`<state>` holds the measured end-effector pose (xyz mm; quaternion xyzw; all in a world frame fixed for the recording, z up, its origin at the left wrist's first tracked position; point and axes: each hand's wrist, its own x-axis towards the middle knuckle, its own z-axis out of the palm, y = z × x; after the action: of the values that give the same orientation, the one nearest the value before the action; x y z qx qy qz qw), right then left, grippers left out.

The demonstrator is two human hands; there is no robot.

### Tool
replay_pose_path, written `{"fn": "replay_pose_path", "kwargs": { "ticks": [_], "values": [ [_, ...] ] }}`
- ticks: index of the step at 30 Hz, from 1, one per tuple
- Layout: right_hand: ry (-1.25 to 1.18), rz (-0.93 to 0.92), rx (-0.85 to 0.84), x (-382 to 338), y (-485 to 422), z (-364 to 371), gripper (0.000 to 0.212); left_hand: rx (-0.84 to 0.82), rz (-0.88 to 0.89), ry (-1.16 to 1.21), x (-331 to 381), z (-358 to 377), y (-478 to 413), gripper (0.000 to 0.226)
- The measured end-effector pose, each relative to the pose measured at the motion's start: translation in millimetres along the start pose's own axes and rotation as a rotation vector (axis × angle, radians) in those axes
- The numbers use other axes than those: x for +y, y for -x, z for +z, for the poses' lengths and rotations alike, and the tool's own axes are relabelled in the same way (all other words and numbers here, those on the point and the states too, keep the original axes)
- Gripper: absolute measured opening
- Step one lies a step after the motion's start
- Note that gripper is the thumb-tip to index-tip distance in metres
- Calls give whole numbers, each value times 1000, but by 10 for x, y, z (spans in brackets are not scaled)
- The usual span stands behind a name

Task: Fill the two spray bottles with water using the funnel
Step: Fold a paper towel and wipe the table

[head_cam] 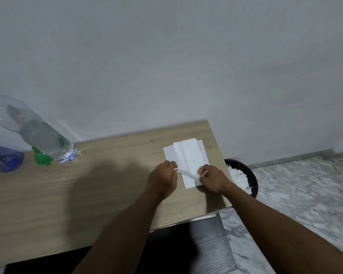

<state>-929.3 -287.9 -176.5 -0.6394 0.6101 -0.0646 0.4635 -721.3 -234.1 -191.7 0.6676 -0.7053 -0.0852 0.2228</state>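
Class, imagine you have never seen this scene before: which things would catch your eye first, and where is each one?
First, the two hands, left hand and right hand, pinching the near edge of a stack of white paper sheets at the right end of the wooden table. Next, the large clear water bottle at far left, with a green funnel beside its base. A black bin holding white scraps sits on the floor past the table's right edge.
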Motion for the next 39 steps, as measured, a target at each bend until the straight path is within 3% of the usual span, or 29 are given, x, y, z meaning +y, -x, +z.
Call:
{"fn": "replay_pose_path", "kwargs": {
  "ticks": [7,13,18,21,25,28,39],
  "values": [
    [-52,53,-9,-10,-11,-18,26,75,-2,78,158,-241,-232,13],
    [-36,52,-24,-7,-13,-9,31,23,-41,85,292,-484,-411,11],
    [-83,64,-89,-101,59,-14,51,-24,-27,81,379,-565,-495,12],
    [13,15,0,-101,75,47,62,-55,-31,88,429,-556,-498,15],
    [100,18,218,-95,45,160,30,-88,-48,103,466,-526,-465,15],
    [152,47,233,-102,55,188,13,-82,-55,106,468,-533,-449,15],
    [134,98,187,-33,6,226,18,1,-74,155,428,-678,-629,15]
  ]
}}
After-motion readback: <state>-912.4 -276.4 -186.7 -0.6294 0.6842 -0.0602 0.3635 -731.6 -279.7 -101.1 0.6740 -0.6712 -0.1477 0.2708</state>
